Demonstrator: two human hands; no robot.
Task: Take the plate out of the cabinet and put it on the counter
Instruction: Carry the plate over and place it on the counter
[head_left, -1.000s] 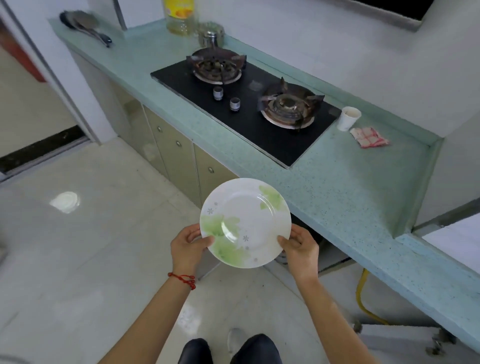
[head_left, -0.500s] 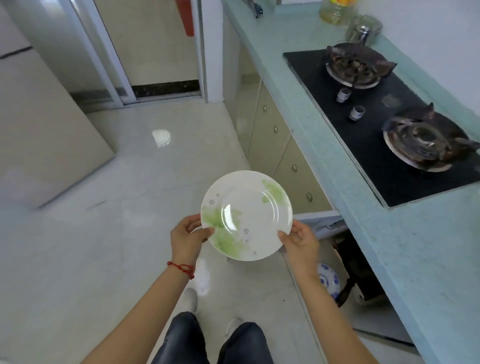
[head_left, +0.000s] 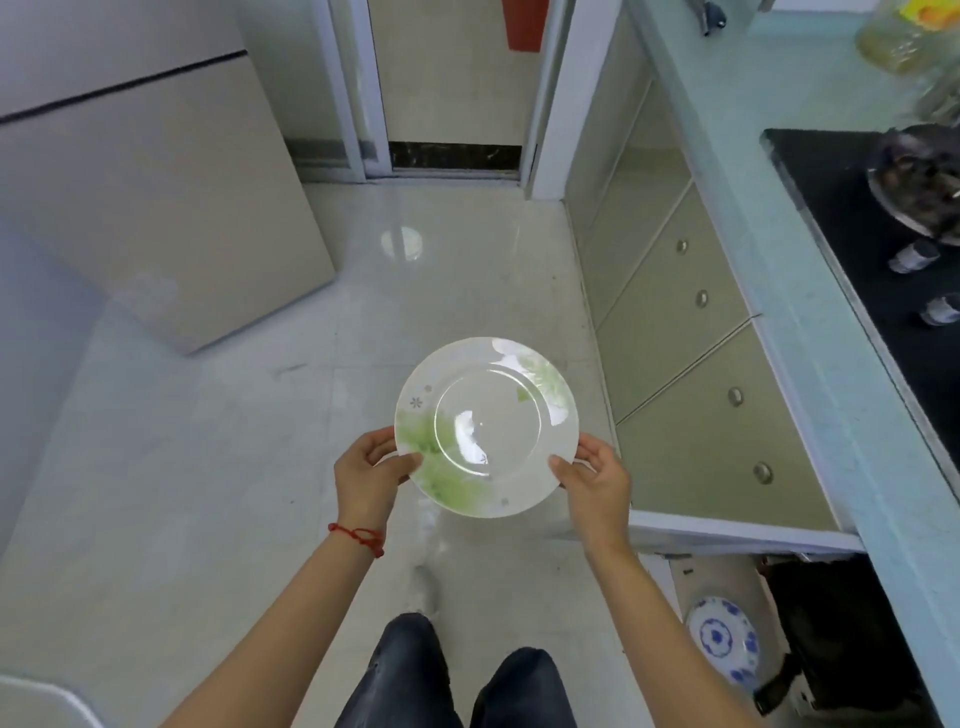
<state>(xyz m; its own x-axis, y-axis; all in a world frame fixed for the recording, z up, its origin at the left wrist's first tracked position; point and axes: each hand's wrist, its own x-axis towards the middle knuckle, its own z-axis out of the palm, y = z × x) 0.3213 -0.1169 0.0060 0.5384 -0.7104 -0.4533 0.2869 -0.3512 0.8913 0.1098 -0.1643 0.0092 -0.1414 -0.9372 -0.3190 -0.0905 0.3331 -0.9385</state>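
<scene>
A white plate (head_left: 488, 426) with green leaf prints is held level over the floor, in front of me. My left hand (head_left: 366, 475) grips its left rim and my right hand (head_left: 597, 480) grips its right rim, thumbs on top. The pale green counter (head_left: 810, 332) runs along the right side, apart from the plate. Below it at the lower right the cabinet (head_left: 810, 623) stands open, with a blue-and-white plate (head_left: 722, 642) inside.
A black gas hob (head_left: 883, 249) with burners and knobs is set in the counter. Closed cabinet doors (head_left: 691, 364) lie under it. A yellow oil bottle (head_left: 904, 36) stands at the far end. A beige appliance (head_left: 156, 208) fills the left, and a doorway (head_left: 452, 88) is ahead.
My view has swung left, away from the counter toward the floor and doorway. The plate stays in both hands, now farther from the counter.
</scene>
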